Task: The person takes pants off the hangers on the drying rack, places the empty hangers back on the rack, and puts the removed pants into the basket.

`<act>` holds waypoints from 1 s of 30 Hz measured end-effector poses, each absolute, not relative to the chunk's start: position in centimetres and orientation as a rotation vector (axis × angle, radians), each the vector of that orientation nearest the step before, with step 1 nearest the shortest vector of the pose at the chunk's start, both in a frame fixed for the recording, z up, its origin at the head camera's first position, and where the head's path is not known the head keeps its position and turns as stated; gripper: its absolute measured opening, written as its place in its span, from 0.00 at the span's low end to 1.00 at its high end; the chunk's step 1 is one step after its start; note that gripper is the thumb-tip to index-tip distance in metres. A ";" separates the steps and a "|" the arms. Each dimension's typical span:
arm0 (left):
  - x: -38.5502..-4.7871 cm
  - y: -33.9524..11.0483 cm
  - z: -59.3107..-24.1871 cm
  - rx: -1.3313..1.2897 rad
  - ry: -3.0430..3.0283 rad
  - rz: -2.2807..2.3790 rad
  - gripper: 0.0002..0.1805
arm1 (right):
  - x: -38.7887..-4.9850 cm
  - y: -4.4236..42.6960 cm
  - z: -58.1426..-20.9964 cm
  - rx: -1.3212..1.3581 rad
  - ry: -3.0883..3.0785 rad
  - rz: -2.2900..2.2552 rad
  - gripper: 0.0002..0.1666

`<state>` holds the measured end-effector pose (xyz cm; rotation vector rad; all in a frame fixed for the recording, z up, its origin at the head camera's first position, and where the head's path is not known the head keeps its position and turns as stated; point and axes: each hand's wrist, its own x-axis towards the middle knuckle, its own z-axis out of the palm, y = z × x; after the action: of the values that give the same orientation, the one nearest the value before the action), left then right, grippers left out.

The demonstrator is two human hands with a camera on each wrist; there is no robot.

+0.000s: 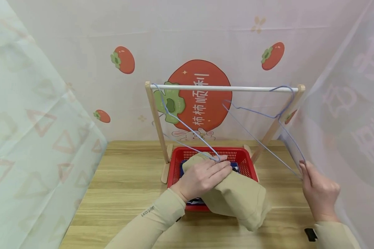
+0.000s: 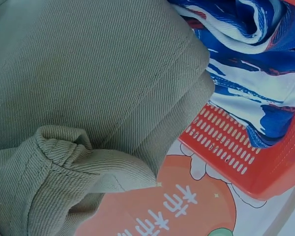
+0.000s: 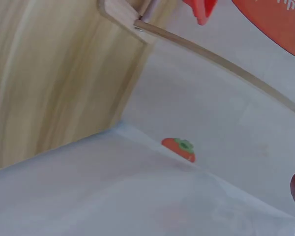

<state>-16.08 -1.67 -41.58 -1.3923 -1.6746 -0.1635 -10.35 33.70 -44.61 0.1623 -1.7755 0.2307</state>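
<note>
My left hand (image 1: 202, 175) holds a khaki garment (image 1: 241, 197), which hangs in folds over the front of a red basket (image 1: 252, 169). Ribbed cloth of this garment (image 2: 103, 73) fills much of the left wrist view; its exact kind is unclear. The lower corner of one blue wire hanger (image 1: 191, 130) reaches the left fingertips; whether they touch is hard to tell. On the right, my right hand (image 1: 320, 190) pinches the near corner of a second blue wire hanger (image 1: 258, 113). Both hangers hook over the white rod (image 1: 218, 89). Only a fingertip shows in the right wrist view.
A wooden-legged rack (image 1: 157, 121) stands over the basket on a wood-grain table (image 1: 121, 193). Blue and white patterned cloth (image 2: 255, 73) lies in the basket. Printed fabric walls (image 1: 50, 103) enclose the back and both sides.
</note>
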 end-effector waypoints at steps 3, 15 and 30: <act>-16.2 -1.7 -41.7 -1.398 -1.694 -0.186 0.16 | -10.9 33.6 -44.1 0.132 -1.784 0.243 0.23; -16.5 -1.8 -42.2 -1.350 -1.756 -0.236 0.15 | -11.3 35.0 -45.1 0.052 -1.953 0.279 0.25; -16.9 -1.8 -41.9 -1.280 -1.776 -0.248 0.15 | -8.6 28.3 -45.1 0.920 -2.002 0.760 0.53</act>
<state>-16.87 -1.84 -41.92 -1.2797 -1.7756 -0.2481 -8.65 28.27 -45.15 0.9197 -2.0022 0.7605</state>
